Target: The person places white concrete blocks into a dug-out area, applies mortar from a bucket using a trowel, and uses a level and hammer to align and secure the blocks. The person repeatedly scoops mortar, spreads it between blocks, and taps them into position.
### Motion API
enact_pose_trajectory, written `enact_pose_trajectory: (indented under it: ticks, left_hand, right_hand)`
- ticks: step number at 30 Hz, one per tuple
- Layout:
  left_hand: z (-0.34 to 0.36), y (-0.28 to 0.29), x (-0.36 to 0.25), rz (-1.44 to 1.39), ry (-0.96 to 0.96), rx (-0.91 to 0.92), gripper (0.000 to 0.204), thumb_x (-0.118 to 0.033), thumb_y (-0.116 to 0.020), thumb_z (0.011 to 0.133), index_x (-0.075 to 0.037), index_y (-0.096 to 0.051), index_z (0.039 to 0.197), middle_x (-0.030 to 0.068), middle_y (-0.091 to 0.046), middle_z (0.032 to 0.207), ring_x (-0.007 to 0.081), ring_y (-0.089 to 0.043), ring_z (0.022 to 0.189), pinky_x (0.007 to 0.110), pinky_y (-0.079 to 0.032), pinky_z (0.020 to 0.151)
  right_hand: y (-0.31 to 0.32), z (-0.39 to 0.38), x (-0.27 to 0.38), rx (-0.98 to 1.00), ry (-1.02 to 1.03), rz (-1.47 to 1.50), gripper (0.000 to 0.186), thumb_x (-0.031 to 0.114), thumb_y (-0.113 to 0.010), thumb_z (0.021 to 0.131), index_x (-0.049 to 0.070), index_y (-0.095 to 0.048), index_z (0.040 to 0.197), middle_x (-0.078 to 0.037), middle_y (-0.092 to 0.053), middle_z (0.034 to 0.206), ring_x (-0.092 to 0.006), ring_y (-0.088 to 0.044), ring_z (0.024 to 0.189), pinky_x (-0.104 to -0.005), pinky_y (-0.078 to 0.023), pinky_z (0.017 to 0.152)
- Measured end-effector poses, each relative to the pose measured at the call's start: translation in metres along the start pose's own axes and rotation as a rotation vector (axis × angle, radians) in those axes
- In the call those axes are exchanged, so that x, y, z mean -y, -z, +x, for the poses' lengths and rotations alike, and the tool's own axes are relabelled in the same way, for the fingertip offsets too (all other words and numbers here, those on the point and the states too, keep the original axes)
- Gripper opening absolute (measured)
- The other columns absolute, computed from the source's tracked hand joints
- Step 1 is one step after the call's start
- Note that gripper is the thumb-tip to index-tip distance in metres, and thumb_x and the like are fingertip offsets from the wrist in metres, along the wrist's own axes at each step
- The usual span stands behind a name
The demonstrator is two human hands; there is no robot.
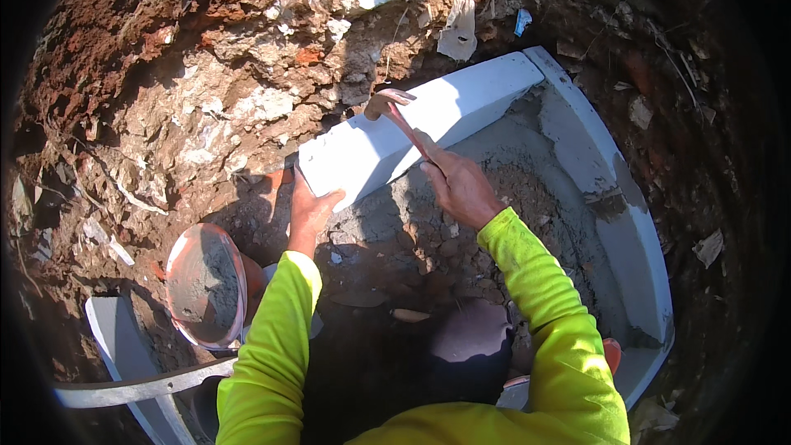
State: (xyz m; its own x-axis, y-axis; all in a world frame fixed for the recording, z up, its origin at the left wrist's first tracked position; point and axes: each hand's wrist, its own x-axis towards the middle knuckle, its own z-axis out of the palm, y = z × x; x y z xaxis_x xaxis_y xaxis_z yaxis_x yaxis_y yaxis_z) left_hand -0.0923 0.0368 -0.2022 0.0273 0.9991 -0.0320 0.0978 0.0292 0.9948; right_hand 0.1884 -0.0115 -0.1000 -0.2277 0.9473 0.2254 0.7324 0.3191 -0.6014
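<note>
My right hand (467,188) is wrapped round the handle of a hammer (387,105). The hammer's head rests on or just above the top far edge of a long, pale concrete block (437,115). At the block's left end, my left hand (311,213) grips it, the thumb on the near face and the fingers partly hidden behind. Grey mortar (503,142) lies along the block's near side. The block's right end meets another pale block (581,128), forming a corner.
More blocks (634,251) run down the right side. An orange-rimmed bucket of mortar (202,288) stands left of my left forearm. Lower left are a loose block (124,334) and a long straight-edged bar (140,391), bent by the lens. A rough earth bank (222,58) rises beyond.
</note>
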Motion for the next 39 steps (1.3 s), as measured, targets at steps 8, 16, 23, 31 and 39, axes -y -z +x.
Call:
enact_pose_trajectory:
  ticks: [8,16,23,31,39]
  left_hand:
    - [0.007,-0.004,-0.026,1.181,-0.531,-0.086,0.094,-0.036,-0.088,0.063,-0.002,-0.047,0.141,0.0266,-0.036,0.150,0.0426,-0.040,0.134,0.050,-0.038,0.111]
    - [0.011,-0.006,-0.043,1.108,-0.504,-0.031,0.088,-0.035,-0.088,0.062,0.000,-0.053,0.135,0.0260,-0.043,0.145,0.0428,-0.046,0.128,0.048,-0.042,0.108]
    - [0.016,0.000,-0.041,1.189,-0.386,0.001,0.091,-0.040,-0.088,0.063,-0.001,-0.054,0.137,0.0262,-0.043,0.147,0.0400,-0.049,0.129,0.043,-0.044,0.107]
    - [0.019,-0.006,-0.050,1.228,-0.268,0.064,0.094,-0.043,-0.086,0.065,-0.001,-0.051,0.141,0.0267,-0.039,0.150,0.0406,-0.047,0.132,0.044,-0.042,0.109]
    - [0.016,0.001,-0.039,0.999,-0.441,-0.013,0.093,-0.034,-0.091,0.058,0.002,-0.054,0.136,0.0295,-0.043,0.145,0.0449,-0.046,0.131,0.046,-0.041,0.109]
  right_hand:
    - [0.041,-0.026,-0.059,-0.321,-0.374,0.097,0.058,0.011,-0.048,0.101,0.011,-0.031,0.156,-0.025,-0.057,0.137,-0.0314,-0.062,0.120,-0.0366,-0.046,0.100]
    - [0.066,0.026,-0.080,-0.315,-0.362,-0.155,0.052,0.009,-0.052,0.098,0.010,-0.042,0.149,-0.029,-0.065,0.112,-0.0442,-0.066,0.101,-0.0450,-0.051,0.087]
    - [0.074,0.037,-0.076,-0.195,-0.401,-0.221,0.053,0.010,-0.053,0.097,0.011,-0.042,0.149,-0.029,-0.066,0.103,-0.0455,-0.066,0.093,-0.0475,-0.052,0.082]
    - [0.085,0.034,-0.090,-0.134,-0.418,-0.275,0.052,0.010,-0.054,0.096,0.011,-0.044,0.147,-0.028,-0.067,0.100,-0.0468,-0.065,0.091,-0.0499,-0.051,0.079]
    - [0.101,0.023,-0.148,-0.550,-0.436,-0.275,0.047,0.014,-0.052,0.097,0.008,-0.048,0.143,-0.029,-0.067,0.104,-0.0477,-0.063,0.097,-0.0508,-0.050,0.085]
